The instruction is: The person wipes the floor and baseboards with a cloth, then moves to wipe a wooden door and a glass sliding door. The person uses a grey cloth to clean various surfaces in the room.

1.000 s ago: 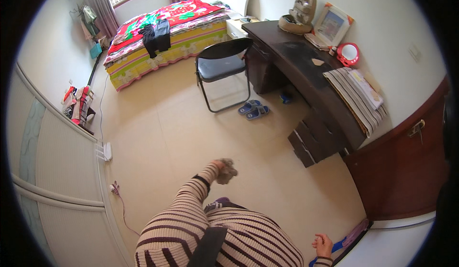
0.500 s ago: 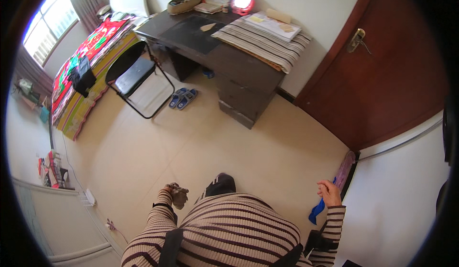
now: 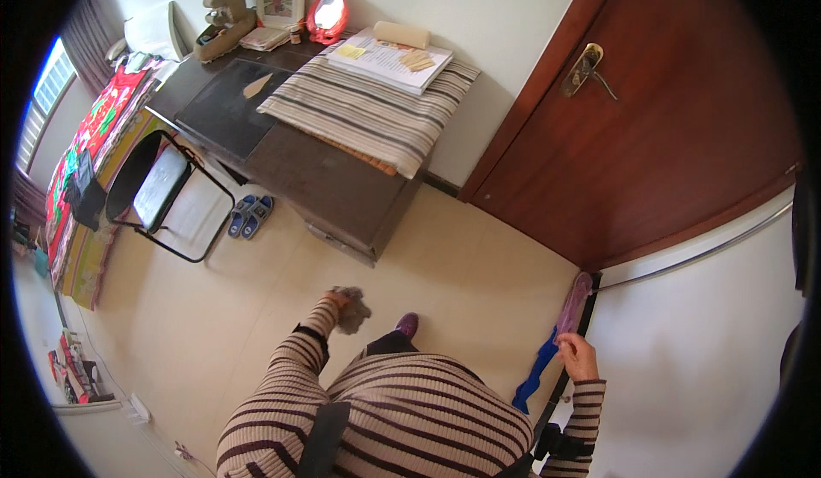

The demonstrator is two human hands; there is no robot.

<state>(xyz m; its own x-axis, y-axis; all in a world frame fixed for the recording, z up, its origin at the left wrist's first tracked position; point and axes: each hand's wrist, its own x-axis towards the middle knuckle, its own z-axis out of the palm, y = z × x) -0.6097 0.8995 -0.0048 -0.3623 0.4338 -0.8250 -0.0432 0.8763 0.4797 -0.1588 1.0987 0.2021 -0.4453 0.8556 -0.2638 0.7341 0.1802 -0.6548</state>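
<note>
My left hand is closed around a crumpled grey cloth, held out over the floor in front of my body. On the other side, my right hand is loosely curled with nothing visible in it. It overlaps the lower end of a long pinkish-purple, shiny thing lying along the foot of the wall; whether they touch I cannot tell. A blue strip-like thing lies beside that hand, along the wall's base.
Ahead stands a dark desk with a striped cloth, papers and a red-framed mirror. A folding chair, slippers and a bed are left. A brown door is right.
My view has come nearer the desk and door. My left hand has moved forward with the cloth. My right hand now overlaps the pinkish-purple thing, and a purple shoe has come forward.
</note>
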